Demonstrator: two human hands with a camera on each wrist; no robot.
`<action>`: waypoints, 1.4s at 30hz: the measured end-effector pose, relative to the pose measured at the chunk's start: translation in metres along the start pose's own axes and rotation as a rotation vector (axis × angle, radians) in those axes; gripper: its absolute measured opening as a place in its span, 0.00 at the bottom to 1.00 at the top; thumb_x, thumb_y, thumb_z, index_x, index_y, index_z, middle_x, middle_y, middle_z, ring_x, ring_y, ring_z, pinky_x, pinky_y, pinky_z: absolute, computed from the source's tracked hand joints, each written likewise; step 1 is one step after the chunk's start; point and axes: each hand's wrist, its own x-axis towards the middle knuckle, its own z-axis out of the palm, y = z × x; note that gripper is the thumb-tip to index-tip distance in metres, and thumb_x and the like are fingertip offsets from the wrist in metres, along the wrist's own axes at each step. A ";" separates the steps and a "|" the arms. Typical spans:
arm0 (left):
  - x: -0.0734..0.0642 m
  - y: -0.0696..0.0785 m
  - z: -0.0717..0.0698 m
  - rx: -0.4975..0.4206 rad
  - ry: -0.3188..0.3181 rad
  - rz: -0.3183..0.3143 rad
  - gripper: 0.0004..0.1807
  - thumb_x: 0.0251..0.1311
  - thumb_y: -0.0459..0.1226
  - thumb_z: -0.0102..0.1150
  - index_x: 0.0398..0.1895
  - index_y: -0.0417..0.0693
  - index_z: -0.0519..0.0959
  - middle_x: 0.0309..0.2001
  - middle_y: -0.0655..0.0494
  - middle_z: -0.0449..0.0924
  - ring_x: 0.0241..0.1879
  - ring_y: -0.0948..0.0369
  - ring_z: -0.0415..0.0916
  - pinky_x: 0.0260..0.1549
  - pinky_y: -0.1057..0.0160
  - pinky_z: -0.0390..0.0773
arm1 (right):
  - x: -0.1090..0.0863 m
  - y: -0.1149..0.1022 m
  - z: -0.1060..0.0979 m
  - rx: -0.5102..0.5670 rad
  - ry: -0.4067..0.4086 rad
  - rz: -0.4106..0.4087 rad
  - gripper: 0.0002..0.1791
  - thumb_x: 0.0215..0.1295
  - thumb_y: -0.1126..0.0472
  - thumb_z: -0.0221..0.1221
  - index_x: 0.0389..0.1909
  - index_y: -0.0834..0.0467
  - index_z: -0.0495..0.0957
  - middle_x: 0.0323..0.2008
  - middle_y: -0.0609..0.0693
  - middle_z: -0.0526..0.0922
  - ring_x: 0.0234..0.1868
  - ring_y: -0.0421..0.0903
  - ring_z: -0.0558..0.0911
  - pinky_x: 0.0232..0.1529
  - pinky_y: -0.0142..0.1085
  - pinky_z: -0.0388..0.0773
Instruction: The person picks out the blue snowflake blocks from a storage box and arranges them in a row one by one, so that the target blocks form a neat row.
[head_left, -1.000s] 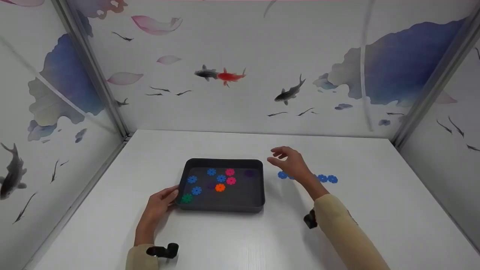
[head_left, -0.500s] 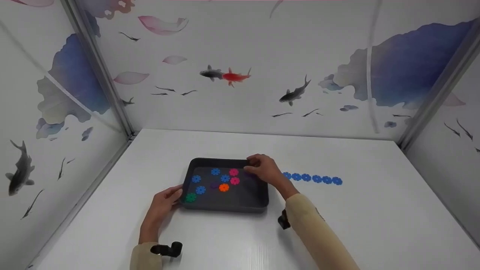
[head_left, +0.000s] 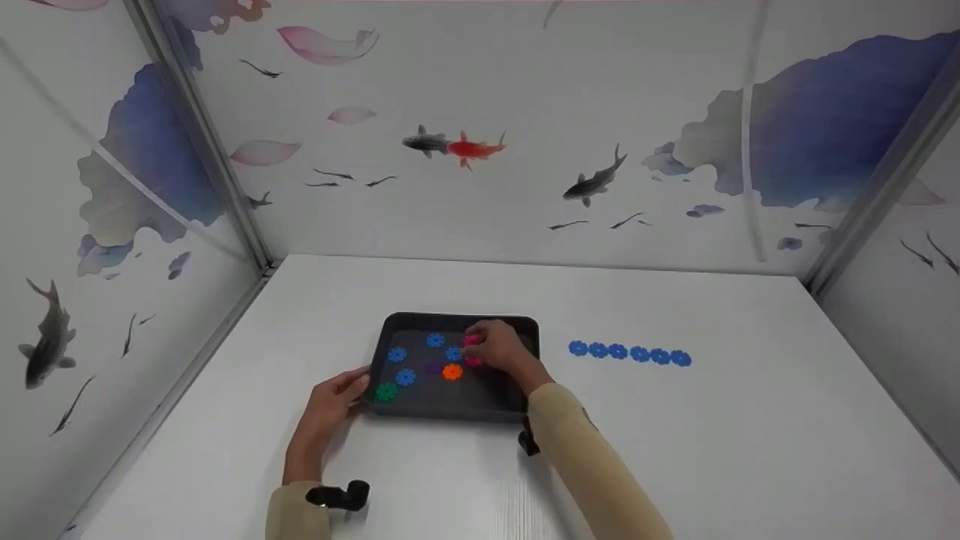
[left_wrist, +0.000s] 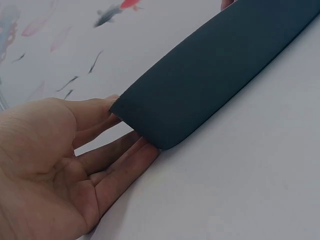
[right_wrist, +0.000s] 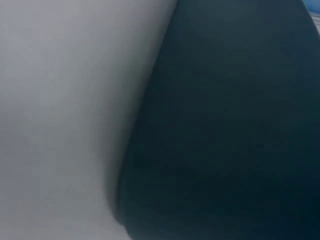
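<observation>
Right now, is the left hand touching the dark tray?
Touching. The left wrist view shows the left hand with its fingers against the dark tray, no gap between them.

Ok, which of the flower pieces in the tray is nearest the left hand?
The green flower piece, in the near left corner of the tray. It is the only green one visible there, and the closest to the left hand.
</observation>
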 end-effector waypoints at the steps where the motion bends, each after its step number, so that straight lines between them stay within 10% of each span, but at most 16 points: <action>1: 0.000 0.001 0.001 0.000 0.001 -0.001 0.23 0.74 0.41 0.52 0.68 0.44 0.73 0.67 0.40 0.74 0.61 0.51 0.76 0.63 0.52 0.77 | 0.001 -0.001 0.000 -0.010 -0.002 -0.001 0.20 0.64 0.60 0.67 0.56 0.61 0.81 0.49 0.58 0.86 0.44 0.49 0.83 0.50 0.43 0.84; 28: 0.001 -0.001 0.001 -0.004 0.009 -0.004 0.22 0.74 0.41 0.53 0.68 0.45 0.74 0.68 0.41 0.74 0.62 0.50 0.75 0.63 0.51 0.77 | 0.013 -0.015 0.016 -0.281 -0.021 0.000 0.14 0.61 0.55 0.70 0.40 0.62 0.85 0.40 0.54 0.86 0.38 0.49 0.80 0.47 0.44 0.83; 42: -0.001 -0.003 0.002 -0.029 0.007 -0.010 0.22 0.74 0.40 0.53 0.68 0.45 0.74 0.68 0.41 0.73 0.64 0.49 0.74 0.65 0.50 0.75 | 0.016 -0.014 0.007 -0.385 0.019 -0.105 0.18 0.59 0.53 0.69 0.43 0.62 0.87 0.44 0.55 0.85 0.50 0.54 0.80 0.63 0.54 0.74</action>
